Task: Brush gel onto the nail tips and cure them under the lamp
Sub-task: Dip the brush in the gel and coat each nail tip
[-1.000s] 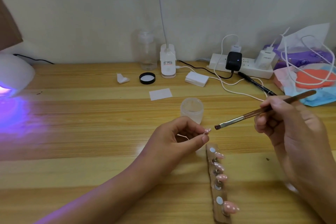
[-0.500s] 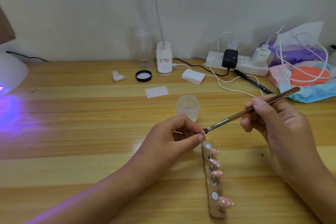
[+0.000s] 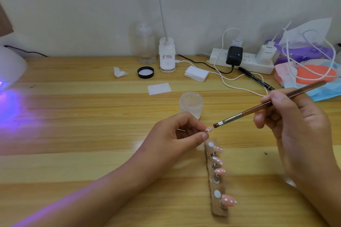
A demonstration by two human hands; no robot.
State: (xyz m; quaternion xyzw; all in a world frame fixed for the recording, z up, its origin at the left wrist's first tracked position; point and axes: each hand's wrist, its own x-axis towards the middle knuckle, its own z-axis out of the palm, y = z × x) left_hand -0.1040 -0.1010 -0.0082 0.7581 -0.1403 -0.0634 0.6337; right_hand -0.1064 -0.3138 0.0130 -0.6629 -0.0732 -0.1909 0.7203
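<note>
we pinch a nail tip (image 3: 264, 129) in our left hand (image 3: 177, 139); our right hand (image 3: 293, 120) grips the brush (image 3: 265, 105), bristles just beside the tip.

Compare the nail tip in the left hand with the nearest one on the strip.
The held tip is pinched in the left hand; the nearest tip sits mounted on the strip. The brush hovers beside the held tip, away from the nearest tip. Both are pink with white dots.
</note>
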